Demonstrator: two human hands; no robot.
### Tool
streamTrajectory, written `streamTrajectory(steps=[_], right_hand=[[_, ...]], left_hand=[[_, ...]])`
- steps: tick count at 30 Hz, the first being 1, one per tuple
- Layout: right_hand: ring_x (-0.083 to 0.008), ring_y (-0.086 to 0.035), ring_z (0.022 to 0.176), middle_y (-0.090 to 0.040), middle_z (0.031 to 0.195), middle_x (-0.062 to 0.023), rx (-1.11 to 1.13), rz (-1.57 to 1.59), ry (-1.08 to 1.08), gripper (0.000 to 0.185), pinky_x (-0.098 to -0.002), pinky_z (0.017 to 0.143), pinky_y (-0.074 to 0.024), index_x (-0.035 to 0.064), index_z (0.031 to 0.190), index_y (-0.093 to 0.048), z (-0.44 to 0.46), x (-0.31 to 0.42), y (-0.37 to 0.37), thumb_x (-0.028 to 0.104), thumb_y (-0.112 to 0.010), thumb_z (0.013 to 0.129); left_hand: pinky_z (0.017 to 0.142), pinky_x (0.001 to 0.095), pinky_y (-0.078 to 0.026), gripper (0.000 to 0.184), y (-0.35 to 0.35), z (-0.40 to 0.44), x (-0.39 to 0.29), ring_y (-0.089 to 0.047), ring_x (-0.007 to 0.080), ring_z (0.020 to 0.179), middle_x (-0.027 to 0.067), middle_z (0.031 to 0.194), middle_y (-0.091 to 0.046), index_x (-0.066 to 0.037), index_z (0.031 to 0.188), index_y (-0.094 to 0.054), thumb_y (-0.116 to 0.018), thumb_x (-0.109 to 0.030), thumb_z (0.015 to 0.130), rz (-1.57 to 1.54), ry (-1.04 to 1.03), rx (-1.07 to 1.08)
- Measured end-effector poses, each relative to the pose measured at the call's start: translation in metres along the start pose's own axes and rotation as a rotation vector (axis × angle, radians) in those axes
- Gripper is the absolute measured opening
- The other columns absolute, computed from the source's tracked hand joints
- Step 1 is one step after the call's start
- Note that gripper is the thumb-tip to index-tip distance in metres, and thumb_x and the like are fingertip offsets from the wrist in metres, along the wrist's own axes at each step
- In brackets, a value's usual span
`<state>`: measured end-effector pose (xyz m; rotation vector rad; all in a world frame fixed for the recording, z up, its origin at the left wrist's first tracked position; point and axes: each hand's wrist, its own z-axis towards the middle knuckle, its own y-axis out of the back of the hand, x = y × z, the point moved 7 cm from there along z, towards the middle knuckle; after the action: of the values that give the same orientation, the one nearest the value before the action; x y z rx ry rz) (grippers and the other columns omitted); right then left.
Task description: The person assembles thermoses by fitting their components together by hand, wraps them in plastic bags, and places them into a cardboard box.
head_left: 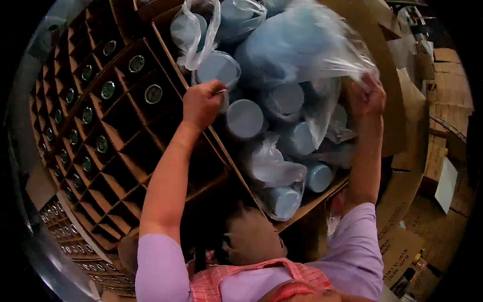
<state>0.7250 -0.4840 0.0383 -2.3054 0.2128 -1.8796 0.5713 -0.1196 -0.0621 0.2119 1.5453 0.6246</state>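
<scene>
My right hand (367, 95) is closed on the gathered end of a clear plastic bag (347, 55), stretched and blurred, with pale blue contents inside. My left hand (202, 104) is closed in a pinch on thin clear plastic (224, 100) at the left wall of a cardboard box (229, 160). Just above its fingers is a round pale blue end (218, 68) in clear wrap. Inside the box, several pale blue cylindrical pieces, like stacked cups or lids, lie in plastic, among them a round one (245, 119). What the bag covers is partly hidden.
On the left stands a large carton with cardboard dividers (128, 123); several cells hold round shiny-topped items (153, 94). More such items fill a lower carton (75, 246). Open box flaps (402, 251) and flattened cardboard (448, 100) lie to the right.
</scene>
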Motion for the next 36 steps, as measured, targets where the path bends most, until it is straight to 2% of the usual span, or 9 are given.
streamTrajectory(steps=[3,8,12,15,21,24,30,31,36], right_hand=[[-0.0105,-0.029,0.041,-0.044,0.060,0.0000,-0.315,0.192,0.005,0.009,-0.0293,0.047,-0.0321,0.0082,0.079,-0.055,-0.003,0.025,0.029,0.010,-0.055,0.088],[-0.0122,-0.030,0.043,-0.034,0.053,0.0023,-0.108,0.566,0.101,0.024,-0.0299,0.049,-0.0278,0.0127,0.066,-0.042,0.020,0.025,0.058,0.015,-0.042,0.090],[-0.0134,-0.031,0.046,-0.032,0.053,0.0014,-0.344,0.545,0.209,0.022,-0.0309,0.051,-0.0275,0.0125,0.065,-0.038,0.045,0.020,0.107,0.015,-0.037,0.088],[-0.0136,-0.037,0.044,-0.040,0.056,0.0025,-0.218,0.634,0.187,0.024,-0.0323,0.047,-0.0384,0.0136,0.067,-0.038,0.055,0.012,0.140,0.019,-0.035,0.090],[-0.0146,-0.036,0.044,-0.036,0.056,0.0021,-0.124,0.716,0.188,0.022,-0.0332,0.047,-0.0303,0.0151,0.067,-0.039,0.024,0.009,0.131,0.015,-0.036,0.089],[-0.0151,-0.036,0.045,-0.038,0.056,0.0019,-0.176,0.677,0.217,0.023,-0.0336,0.050,-0.0328,0.0153,0.068,-0.041,0.008,0.013,0.110,0.016,-0.037,0.090],[-0.0135,-0.036,0.045,-0.041,0.056,0.0038,-0.109,0.687,0.190,0.023,-0.0312,0.050,-0.0345,0.0160,0.068,-0.044,0.009,0.003,0.121,0.020,-0.040,0.091],[-0.0131,-0.036,0.045,-0.041,0.056,0.0042,-0.106,0.700,0.170,0.023,-0.0306,0.049,-0.0346,0.0160,0.069,-0.044,0.007,-0.001,0.119,0.021,-0.040,0.091],[-0.0130,-0.031,0.046,-0.039,0.055,0.0019,-0.134,0.764,0.195,0.025,-0.0293,0.052,-0.0287,0.0113,0.068,-0.046,0.005,-0.003,0.113,0.019,-0.045,0.092]], left_hand=[[0.064,0.0399,-0.050,0.012,0.000,0.002,-0.003,-0.063,0.0337,0.075,0.0147,0.078,-0.065,-0.011,0.085,-0.068,-0.060,-0.015,0.076,0.027,-0.032,-0.039],[0.066,0.0398,-0.051,0.012,-0.001,-0.001,-0.003,-0.063,0.0330,0.075,0.0137,0.078,-0.065,-0.012,0.085,-0.068,-0.060,-0.014,0.075,0.066,-0.042,-0.046],[0.065,0.0389,-0.051,0.015,-0.003,0.000,-0.005,-0.064,0.0318,0.075,0.0122,0.082,-0.066,-0.011,0.086,-0.068,-0.061,-0.013,0.073,0.132,-0.088,-0.037],[0.072,0.0368,-0.050,0.032,-0.004,-0.001,-0.010,-0.065,0.0276,0.082,0.0130,0.095,-0.067,-0.009,0.100,-0.065,-0.067,-0.015,0.069,0.163,-0.035,-0.060],[0.098,0.0427,-0.038,0.062,-0.014,-0.005,-0.110,-0.046,0.0360,0.119,0.0143,0.131,-0.049,-0.012,0.124,-0.052,-0.067,-0.011,0.064,0.348,-0.440,-0.235],[0.103,0.0429,-0.035,0.069,-0.042,0.017,-0.140,-0.040,0.0385,0.125,0.0141,0.137,-0.044,-0.012,0.129,-0.049,-0.069,-0.010,0.063,0.033,-0.633,-0.126],[0.106,0.0389,-0.036,0.079,-0.093,0.083,-0.137,-0.042,0.0332,0.126,0.0107,0.141,-0.040,-0.012,0.135,-0.043,-0.072,-0.003,0.061,0.024,-0.546,0.032],[0.105,0.0352,-0.038,0.080,-0.095,0.088,-0.136,-0.044,0.0273,0.126,0.0090,0.141,-0.042,-0.010,0.132,-0.047,-0.075,-0.001,0.058,0.004,-0.531,0.016],[0.104,0.0316,-0.037,0.074,-0.092,0.104,-0.124,-0.044,0.0210,0.126,0.0076,0.137,-0.047,-0.006,0.124,-0.056,-0.077,0.001,0.053,-0.407,-0.453,0.093]])
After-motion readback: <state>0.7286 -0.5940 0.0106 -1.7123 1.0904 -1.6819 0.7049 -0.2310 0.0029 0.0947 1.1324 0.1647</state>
